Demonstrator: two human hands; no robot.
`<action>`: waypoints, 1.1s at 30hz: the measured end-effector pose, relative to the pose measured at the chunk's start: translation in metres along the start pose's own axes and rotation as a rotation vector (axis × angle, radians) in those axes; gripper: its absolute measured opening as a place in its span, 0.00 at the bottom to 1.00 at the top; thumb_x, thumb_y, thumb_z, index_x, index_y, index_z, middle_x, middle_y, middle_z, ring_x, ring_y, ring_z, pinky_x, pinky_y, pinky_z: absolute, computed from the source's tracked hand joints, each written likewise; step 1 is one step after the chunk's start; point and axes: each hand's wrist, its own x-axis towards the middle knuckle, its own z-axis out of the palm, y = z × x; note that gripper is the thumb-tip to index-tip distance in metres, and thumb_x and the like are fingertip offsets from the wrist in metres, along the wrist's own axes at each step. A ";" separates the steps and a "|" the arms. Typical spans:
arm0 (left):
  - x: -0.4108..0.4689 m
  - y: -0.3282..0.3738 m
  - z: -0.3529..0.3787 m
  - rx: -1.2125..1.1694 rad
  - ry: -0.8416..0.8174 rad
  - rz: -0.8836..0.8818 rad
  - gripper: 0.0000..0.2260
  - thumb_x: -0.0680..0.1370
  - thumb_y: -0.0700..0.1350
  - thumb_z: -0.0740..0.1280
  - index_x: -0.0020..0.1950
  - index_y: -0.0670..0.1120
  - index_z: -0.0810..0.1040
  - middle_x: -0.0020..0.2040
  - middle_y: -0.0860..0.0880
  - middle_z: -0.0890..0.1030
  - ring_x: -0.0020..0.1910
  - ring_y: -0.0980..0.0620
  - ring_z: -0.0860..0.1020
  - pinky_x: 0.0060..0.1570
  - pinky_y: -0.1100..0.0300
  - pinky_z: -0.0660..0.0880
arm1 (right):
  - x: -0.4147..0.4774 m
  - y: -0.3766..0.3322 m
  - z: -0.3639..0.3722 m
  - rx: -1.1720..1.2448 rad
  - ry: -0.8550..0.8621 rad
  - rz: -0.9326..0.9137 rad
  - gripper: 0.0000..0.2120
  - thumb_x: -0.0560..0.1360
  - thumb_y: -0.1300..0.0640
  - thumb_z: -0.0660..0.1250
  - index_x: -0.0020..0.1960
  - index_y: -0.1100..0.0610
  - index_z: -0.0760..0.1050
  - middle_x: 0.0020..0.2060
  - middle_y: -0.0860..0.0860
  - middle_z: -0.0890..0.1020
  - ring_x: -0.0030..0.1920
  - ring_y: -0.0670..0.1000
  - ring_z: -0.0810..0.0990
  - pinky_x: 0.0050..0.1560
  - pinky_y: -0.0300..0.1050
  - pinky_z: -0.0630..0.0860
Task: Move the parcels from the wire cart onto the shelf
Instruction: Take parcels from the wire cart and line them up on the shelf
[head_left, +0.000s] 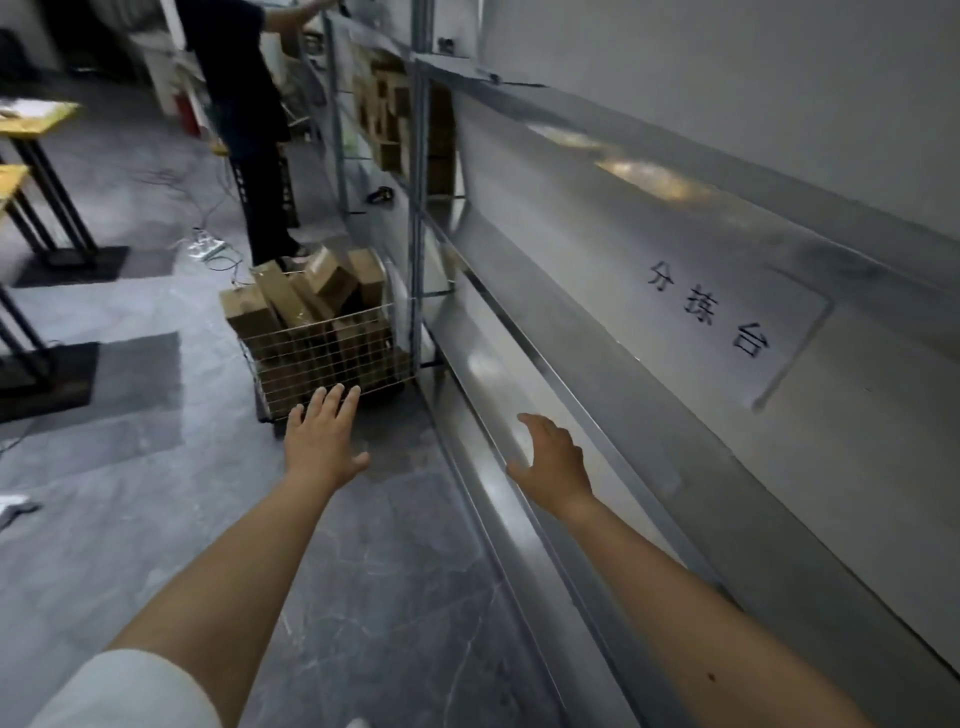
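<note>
1. Floor (130, 322): grey stone tile. It carries the wire cart (332, 353), the landmark for every entry below.
2. Steel desk (649, 322): a long metal sorting surface running from the right of the wire cart toward me, with three black characters on a plate on its top.
3. Shelf (415, 156): a grey metal rack just beyond the wire cart and to its right. Brown boxes (387, 119) are stacked on one level.
4. Second person (249, 104): in dark clothes, standing directly behind the wire cart with one arm raised toward the rack.
5. Wire cart: a white mesh basket close against the shelf upright.
6. Parcels (311, 291): brown cartons heaped inside the wire cart, several tilted and poking above its rim. None has left the cart.
7. Yellow-topped desks (36, 117): on black legs, well to the left of the wire cart.
8. My left hand (324, 441): on the near side of the wire cart, palm down, fingers straight and spread, grasping nothing. The fingertips overlap the cart's lower mesh in view, and I cannot tell whether they touch it.
9. My right hand (553, 457): to the right of the wire cart, over the steel desk's front lip, fingers loosely bent and released, holding nothing.
10. Power strip (205, 244): white, on the floor behind and left of the wire cart, with cables trailing from it.
</note>
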 end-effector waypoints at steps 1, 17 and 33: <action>0.008 -0.011 0.000 0.002 0.001 -0.015 0.42 0.73 0.62 0.66 0.78 0.50 0.45 0.78 0.48 0.51 0.77 0.47 0.50 0.73 0.49 0.54 | 0.012 -0.010 0.005 -0.005 -0.006 -0.013 0.28 0.75 0.54 0.65 0.73 0.55 0.61 0.71 0.51 0.67 0.67 0.56 0.67 0.65 0.51 0.64; 0.104 -0.163 0.002 -0.014 -0.018 -0.163 0.42 0.71 0.60 0.69 0.77 0.49 0.51 0.76 0.48 0.58 0.75 0.48 0.58 0.69 0.51 0.61 | 0.173 -0.135 0.073 -0.012 -0.088 -0.071 0.30 0.75 0.52 0.65 0.74 0.55 0.61 0.71 0.52 0.69 0.69 0.56 0.68 0.65 0.52 0.67; 0.159 -0.198 0.017 -0.082 -0.075 -0.264 0.40 0.71 0.60 0.68 0.77 0.49 0.54 0.75 0.49 0.60 0.74 0.49 0.58 0.71 0.50 0.58 | 0.270 -0.161 0.103 0.020 -0.119 -0.150 0.24 0.74 0.55 0.66 0.69 0.56 0.67 0.62 0.54 0.75 0.61 0.55 0.74 0.60 0.53 0.73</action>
